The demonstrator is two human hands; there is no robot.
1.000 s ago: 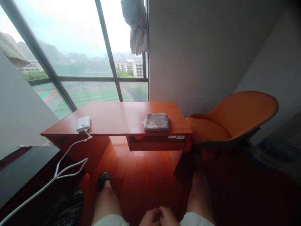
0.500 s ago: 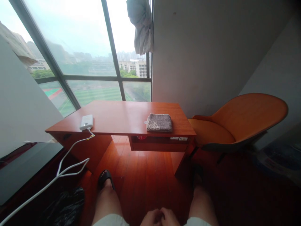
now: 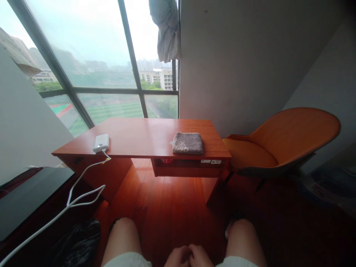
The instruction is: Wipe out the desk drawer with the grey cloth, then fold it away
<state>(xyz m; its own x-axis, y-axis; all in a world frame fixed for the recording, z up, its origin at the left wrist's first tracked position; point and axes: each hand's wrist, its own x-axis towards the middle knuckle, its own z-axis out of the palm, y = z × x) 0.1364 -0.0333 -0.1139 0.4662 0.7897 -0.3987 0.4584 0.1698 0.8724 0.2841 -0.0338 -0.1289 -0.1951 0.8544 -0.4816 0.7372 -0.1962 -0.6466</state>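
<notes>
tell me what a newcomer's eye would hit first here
Probably the bright window at upper left, or the orange chair at right. Next might come the folded gray towel on the reddish desk and the white device toward the desk's left end, its cable trailing lower left.

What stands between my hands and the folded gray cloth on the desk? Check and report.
Nothing visible blocks the way. From the left hand and right hand, close together, the view shows floor, then the front edge of the desk; the folded gray cloth lies on top, just behind that edge.
</notes>
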